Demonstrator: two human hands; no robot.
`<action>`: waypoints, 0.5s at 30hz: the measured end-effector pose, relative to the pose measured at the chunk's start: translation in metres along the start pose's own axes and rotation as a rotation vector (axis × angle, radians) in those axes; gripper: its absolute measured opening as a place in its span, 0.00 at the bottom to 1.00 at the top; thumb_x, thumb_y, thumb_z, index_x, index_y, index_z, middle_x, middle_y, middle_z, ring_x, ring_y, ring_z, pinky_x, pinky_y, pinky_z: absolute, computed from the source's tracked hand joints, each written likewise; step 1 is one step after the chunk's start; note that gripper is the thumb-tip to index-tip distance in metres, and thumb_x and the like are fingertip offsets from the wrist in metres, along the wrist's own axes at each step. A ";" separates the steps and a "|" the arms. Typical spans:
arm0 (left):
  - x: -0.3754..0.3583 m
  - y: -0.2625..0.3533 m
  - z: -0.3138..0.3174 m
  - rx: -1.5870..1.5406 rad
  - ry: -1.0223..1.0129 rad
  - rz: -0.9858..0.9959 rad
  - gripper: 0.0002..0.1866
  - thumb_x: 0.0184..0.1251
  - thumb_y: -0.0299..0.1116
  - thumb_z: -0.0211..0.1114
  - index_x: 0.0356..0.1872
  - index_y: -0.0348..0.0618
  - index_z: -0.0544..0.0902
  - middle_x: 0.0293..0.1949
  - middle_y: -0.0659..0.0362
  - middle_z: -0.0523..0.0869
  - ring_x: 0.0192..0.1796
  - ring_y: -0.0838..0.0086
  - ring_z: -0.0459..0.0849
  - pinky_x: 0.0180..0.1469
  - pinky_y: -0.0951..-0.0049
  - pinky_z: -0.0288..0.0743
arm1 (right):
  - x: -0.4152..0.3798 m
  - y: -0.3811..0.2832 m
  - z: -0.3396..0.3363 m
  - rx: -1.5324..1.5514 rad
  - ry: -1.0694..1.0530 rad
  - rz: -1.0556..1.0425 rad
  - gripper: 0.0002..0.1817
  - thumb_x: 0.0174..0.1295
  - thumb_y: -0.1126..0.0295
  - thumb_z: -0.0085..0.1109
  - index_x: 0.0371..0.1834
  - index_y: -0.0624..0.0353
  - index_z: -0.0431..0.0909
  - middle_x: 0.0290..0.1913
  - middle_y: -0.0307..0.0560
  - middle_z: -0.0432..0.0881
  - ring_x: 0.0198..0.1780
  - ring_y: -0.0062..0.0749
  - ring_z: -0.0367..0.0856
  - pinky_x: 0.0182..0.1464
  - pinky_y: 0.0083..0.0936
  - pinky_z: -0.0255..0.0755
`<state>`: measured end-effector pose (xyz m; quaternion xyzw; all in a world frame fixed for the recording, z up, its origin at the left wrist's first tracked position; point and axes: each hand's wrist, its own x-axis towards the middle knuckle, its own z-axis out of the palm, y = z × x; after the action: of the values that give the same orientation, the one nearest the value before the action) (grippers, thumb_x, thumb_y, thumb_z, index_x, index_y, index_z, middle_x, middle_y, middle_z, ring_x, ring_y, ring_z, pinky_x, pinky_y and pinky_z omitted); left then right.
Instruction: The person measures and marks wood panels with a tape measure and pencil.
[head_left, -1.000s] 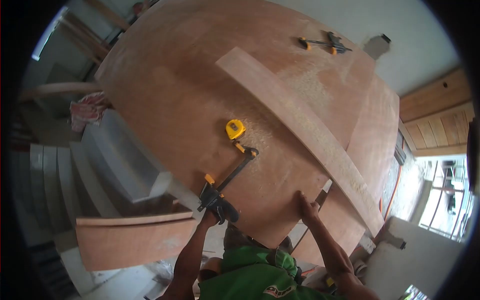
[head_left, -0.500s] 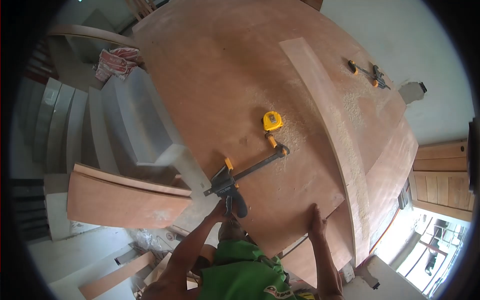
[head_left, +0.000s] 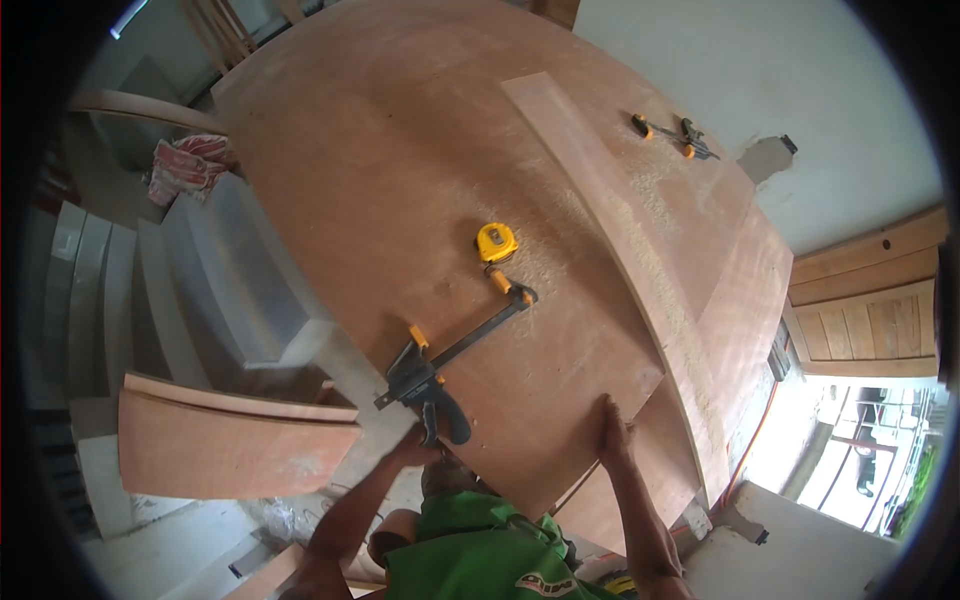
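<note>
A large plywood sheet (head_left: pixel 350 200) fills the middle of the view. My left hand (head_left: pixel 416 446) is at its near left edge, just below the handle of a black and yellow bar clamp (head_left: pixel 425 385); the fingers are partly hidden, and they seem closed on the edge. With my right hand (head_left: pixel 616 434) I grip the near edge further right, fingers over the rim. The clamp lies on the sheet, its far end beside a yellow tape measure (head_left: pixel 496 242). Right of these, a long curved plywood strip (head_left: pixel 625 255) lies across the sheet, dusted with sawdust.
A second clamp (head_left: pixel 675 135) lies near the wall at the far right. Curved steps (head_left: pixel 235 270) descend on the left, with a curved plywood panel (head_left: pixel 235 440) in front and a crumpled red and white sack (head_left: pixel 188 165) above. A wooden door (head_left: pixel 865 325) stands at the right.
The whole view has shifted, so the sheet and tools appear further left. Both hands remain at the sheet's near edge, and the clamp and tape measure keep their places on it.
</note>
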<state>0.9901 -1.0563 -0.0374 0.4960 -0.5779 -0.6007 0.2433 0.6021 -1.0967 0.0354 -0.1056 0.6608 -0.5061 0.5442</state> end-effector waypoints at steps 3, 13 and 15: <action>-0.022 -0.057 0.022 0.247 -0.298 -0.236 0.18 0.54 0.33 0.64 0.46 0.35 0.79 0.40 0.49 0.85 0.46 0.66 0.83 0.53 0.62 0.74 | 0.003 0.001 0.002 0.058 0.023 -0.078 0.18 0.61 0.61 0.65 0.46 0.66 0.78 0.42 0.44 0.81 0.42 0.26 0.78 0.42 0.25 0.75; -0.184 -0.051 -0.073 0.116 -0.274 -0.657 0.19 0.50 0.38 0.72 0.40 0.34 0.85 0.32 0.56 0.86 0.33 0.76 0.80 0.37 0.69 0.74 | 0.002 0.003 0.000 -0.090 0.129 -0.037 0.26 0.56 0.57 0.69 0.48 0.68 0.78 0.45 0.47 0.80 0.44 0.28 0.78 0.47 0.26 0.75; -0.247 -0.052 -0.098 0.325 -0.498 -0.869 0.18 0.50 0.33 0.71 0.43 0.34 0.84 0.37 0.55 0.86 0.39 0.76 0.81 0.42 0.67 0.74 | 0.007 0.000 0.006 -0.093 0.142 -0.056 0.25 0.56 0.56 0.69 0.47 0.68 0.78 0.44 0.47 0.81 0.44 0.28 0.78 0.48 0.26 0.75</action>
<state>1.1869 -0.8756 0.0079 0.5636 -0.4449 -0.6484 -0.2530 0.6043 -1.1043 0.0319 -0.1129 0.7174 -0.4960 0.4761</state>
